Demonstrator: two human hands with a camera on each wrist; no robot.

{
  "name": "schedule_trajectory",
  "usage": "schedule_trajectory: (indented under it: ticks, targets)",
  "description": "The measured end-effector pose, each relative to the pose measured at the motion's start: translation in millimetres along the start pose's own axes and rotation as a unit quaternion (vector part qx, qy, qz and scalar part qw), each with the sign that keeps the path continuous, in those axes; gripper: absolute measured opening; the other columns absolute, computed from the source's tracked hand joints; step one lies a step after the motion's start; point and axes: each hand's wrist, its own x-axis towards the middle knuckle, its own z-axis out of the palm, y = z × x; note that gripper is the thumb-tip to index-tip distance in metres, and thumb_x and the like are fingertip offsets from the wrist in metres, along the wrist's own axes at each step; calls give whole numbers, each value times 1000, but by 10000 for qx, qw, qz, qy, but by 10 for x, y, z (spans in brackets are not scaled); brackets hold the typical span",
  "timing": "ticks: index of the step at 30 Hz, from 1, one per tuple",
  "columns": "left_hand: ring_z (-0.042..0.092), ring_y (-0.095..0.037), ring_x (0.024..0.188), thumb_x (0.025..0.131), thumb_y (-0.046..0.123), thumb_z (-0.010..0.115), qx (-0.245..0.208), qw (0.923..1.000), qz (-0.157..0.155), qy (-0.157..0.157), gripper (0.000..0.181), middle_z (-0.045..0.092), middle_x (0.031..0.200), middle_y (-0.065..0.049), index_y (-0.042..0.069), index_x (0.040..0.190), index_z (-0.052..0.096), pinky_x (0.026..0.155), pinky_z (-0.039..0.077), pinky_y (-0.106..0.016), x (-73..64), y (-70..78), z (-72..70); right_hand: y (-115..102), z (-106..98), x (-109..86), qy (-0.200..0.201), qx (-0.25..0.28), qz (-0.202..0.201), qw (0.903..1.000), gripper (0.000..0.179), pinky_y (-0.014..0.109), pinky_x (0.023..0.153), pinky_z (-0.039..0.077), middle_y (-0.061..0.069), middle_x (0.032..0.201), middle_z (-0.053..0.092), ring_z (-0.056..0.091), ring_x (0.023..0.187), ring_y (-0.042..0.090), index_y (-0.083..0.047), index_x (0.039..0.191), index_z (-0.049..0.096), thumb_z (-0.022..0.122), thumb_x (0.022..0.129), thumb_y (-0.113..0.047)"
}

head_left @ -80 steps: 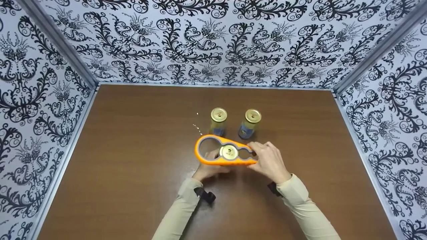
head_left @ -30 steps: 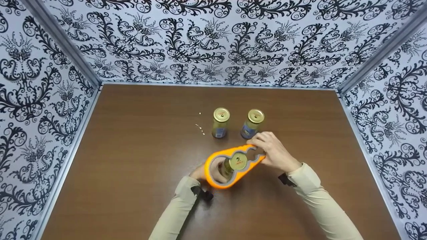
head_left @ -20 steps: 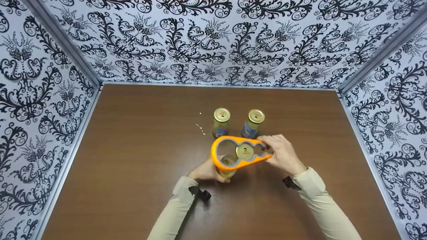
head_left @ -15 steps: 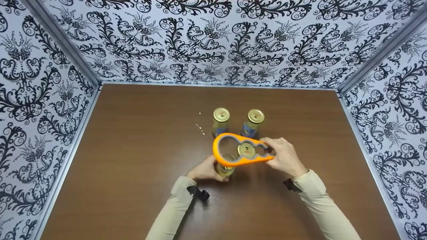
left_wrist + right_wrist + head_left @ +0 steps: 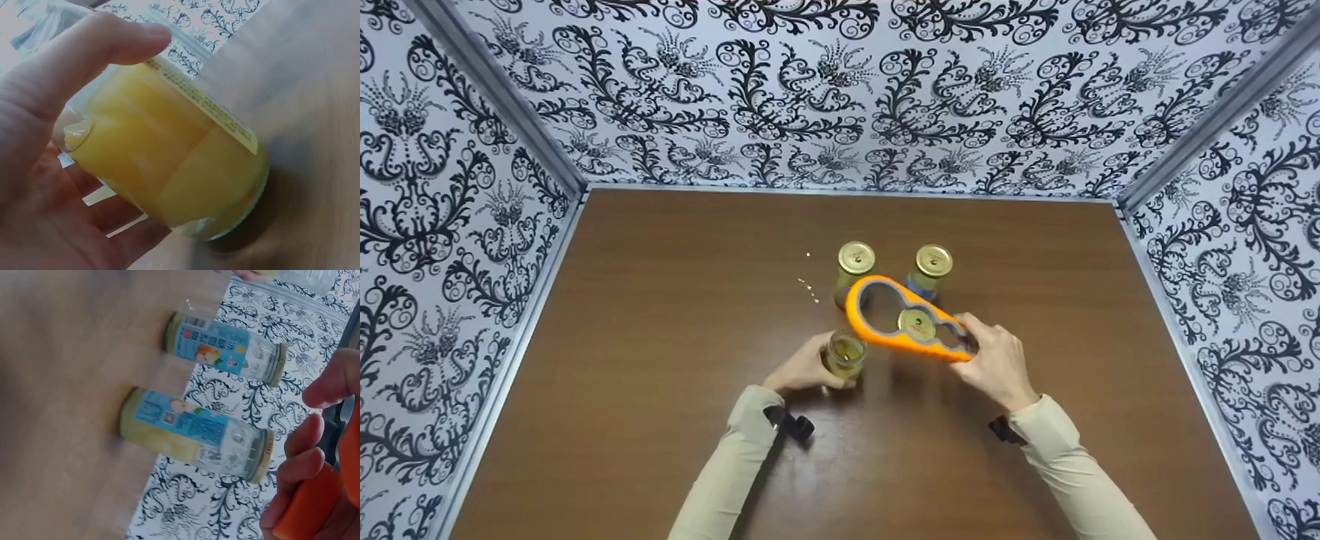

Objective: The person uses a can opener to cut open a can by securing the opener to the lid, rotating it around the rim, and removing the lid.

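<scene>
My left hand (image 5: 806,366) grips an uncapped glass jar (image 5: 846,356), thumb on one side and fingers round the other. Yellow fruit pieces in liquid show through its glass in the left wrist view, where the jar (image 5: 169,152) tilts close over the table. My right hand (image 5: 996,361) holds an orange jar opener (image 5: 891,341) with grey inner edges by its handle ends. A gold lid (image 5: 917,325) sits in the opener's middle notch, to the right of the uncapped jar. Part of the opener (image 5: 309,509) shows beside the fingers in the right wrist view.
Two capped jars stand upright behind the opener: a left jar (image 5: 856,259) and a right jar (image 5: 934,261), both with blue labels. Small spilled drops (image 5: 808,286) lie left of them on the brown table (image 5: 675,315). Patterned walls (image 5: 825,97) enclose the back and sides.
The lid, earlier on the jar inside the opener, has come off with it. The left hand has drawn the jar left, while the opener and lid have moved right and farther back.
</scene>
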Motion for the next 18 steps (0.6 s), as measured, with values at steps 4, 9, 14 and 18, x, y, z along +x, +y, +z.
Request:
schedule_trajectory:
  ticks: [4, 9, 14, 18]
  targets:
    - [58, -18, 93, 66, -8, 82, -17, 9997, 50, 225, 51, 64, 101, -15, -8, 113, 61, 88, 45, -32, -36, 123, -65, 25, 30, -66, 50, -64, 94, 9999, 47, 41, 48, 39, -2, 66, 60, 47, 53, 23, -12, 101, 67, 83, 58, -21]
    - [58, -17, 90, 68, -9, 80, -212, 9987, -97, 458, 44, 64, 98, -11, -10, 108, 61, 86, 46, -30, -80, 290, -139, 46, 51, -166, 18, -129, 136, 9998, 44, 41, 47, 38, -5, 64, 57, 46, 53, 22, -13, 99, 68, 84, 58, -21]
    - [58, -23, 92, 68, -11, 78, -219, 9961, -170, 839, 45, 63, 99, -16, -15, 108, 57, 86, 46, -33, -83, 297, -202, 83, 60, -270, -32, -218, 301, 9993, 45, 42, 47, 40, -3, 65, 60, 48, 53, 22, -15, 99, 69, 84, 57, -19]
    - [58, -26, 96, 69, -10, 78, -99, 9936, -263, 1096, 51, 63, 103, -17, -14, 114, 56, 90, 44, -36, -68, 289, -271, 98, 48, -332, -50, -270, 440, 9987, 48, 44, 48, 41, 0, 70, 65, 50, 54, 24, -14, 99, 69, 86, 55, -20]
